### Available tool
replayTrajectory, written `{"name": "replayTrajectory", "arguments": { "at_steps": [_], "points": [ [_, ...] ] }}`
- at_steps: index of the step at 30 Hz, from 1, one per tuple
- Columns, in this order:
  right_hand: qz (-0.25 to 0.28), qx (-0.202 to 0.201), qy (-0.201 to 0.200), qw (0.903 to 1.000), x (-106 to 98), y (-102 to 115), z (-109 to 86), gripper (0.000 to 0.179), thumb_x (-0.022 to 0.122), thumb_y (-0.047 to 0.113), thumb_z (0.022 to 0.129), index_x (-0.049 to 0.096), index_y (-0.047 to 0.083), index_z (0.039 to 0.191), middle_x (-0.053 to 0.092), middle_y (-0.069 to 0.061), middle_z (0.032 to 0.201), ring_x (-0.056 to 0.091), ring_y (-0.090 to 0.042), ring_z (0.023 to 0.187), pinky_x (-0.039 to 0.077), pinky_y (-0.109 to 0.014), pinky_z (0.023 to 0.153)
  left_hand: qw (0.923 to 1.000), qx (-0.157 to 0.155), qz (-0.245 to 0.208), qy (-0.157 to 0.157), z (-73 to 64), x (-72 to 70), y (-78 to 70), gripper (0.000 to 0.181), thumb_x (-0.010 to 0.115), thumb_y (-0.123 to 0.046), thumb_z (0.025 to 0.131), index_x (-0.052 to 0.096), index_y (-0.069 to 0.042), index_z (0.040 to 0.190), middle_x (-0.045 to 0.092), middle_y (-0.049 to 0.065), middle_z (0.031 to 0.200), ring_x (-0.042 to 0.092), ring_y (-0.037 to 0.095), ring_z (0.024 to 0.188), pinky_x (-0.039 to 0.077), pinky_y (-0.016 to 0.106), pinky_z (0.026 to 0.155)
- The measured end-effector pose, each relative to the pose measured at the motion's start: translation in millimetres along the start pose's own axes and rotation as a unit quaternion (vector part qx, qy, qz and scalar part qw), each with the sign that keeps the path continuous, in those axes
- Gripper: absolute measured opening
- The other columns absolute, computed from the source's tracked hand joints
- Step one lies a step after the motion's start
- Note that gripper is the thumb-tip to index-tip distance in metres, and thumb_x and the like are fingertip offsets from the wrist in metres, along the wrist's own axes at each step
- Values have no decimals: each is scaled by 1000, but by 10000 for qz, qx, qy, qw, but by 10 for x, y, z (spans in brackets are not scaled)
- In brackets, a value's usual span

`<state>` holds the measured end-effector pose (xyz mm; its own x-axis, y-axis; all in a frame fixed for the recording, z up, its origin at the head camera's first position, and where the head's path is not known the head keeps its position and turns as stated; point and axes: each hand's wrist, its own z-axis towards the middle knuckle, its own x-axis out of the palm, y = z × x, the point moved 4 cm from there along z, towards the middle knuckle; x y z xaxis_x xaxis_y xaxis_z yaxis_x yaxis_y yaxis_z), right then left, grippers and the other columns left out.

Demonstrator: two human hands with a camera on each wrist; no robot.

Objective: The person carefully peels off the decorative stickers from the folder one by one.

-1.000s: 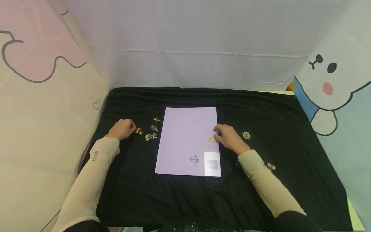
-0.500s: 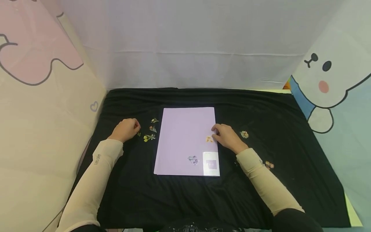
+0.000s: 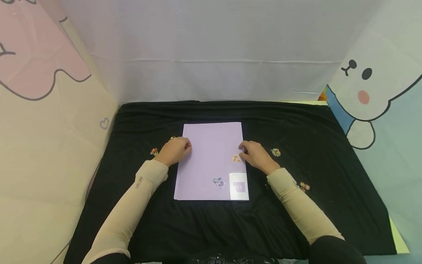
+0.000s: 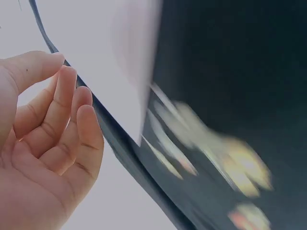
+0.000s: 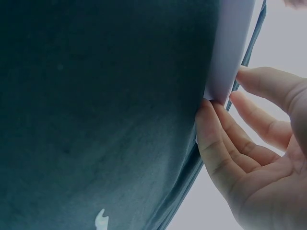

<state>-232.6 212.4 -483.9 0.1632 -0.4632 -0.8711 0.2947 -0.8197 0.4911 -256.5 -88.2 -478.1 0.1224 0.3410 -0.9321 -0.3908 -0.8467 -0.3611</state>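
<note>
A lilac flat folder or album [image 3: 207, 146] lies on the black cloth, with a pale purple flower cutout [image 3: 219, 182] and an orange-yellow flower cutout [image 3: 236, 158] on its cover. My left hand [image 3: 174, 150] is at its left edge, fingers loosely bent. In the left wrist view the thumb and index fingertips [image 4: 67, 72] are close together, nothing visible between them. My right hand [image 3: 258, 156] rests on the folder's right edge; in the right wrist view several fingertips [image 5: 206, 112] lie against its side, the thumb at the cover. Blurred yellow flower cutouts [image 4: 244, 165] show beside the left hand.
A red flower cutout [image 3: 154, 151] lies left of the left hand. Right of the folder are a round flower cutout [image 3: 276, 152] and a brownish one [image 3: 304, 186], partly behind the right sleeve. A white label [image 3: 238, 186] is at the cover's lower right corner. Printed curtains surround the table.
My left hand has moved right from beside the red flower cutout to the folder's left edge. The right hand stays at the right edge. The head view has shifted slightly.
</note>
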Motion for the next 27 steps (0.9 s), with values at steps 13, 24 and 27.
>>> {"name": "replayTrajectory", "arguments": {
  "at_steps": [13, 24, 27],
  "points": [
    [13, -148, -82, 9999, 3, 26, 9, 24, 72, 7, 89, 68, 0, 112, 64, -12, 91, 58, -24, 78, 52, -40, 71, 9928, 1097, 25, 470, 472, 495, -1038, 13, 65, -21, 97, 72, -10, 101, 68, 0, 92, 64, 15, 84, 52, 31, 78],
    [-19, -325, -181, 9993, -7, 8, -7, 23, 72, 6, 89, 67, -2, 110, 65, -12, 89, 58, -23, 76, 52, -40, 70, 9881, 1406, 262, 566, 559, 618, -1296, 12, 69, -23, 96, 72, -12, 93, 65, -2, 81, 60, 13, 74, 51, 28, 71],
    [-26, -306, -184, 9994, -15, -7, -17, 23, 71, 7, 90, 67, -2, 111, 65, -12, 90, 58, -24, 77, 52, -40, 70, 9876, 1444, 335, 522, 575, 640, -1356, 11, 69, -21, 95, 72, -11, 92, 68, 0, 82, 62, 15, 75, 52, 30, 72]
  ]
}}
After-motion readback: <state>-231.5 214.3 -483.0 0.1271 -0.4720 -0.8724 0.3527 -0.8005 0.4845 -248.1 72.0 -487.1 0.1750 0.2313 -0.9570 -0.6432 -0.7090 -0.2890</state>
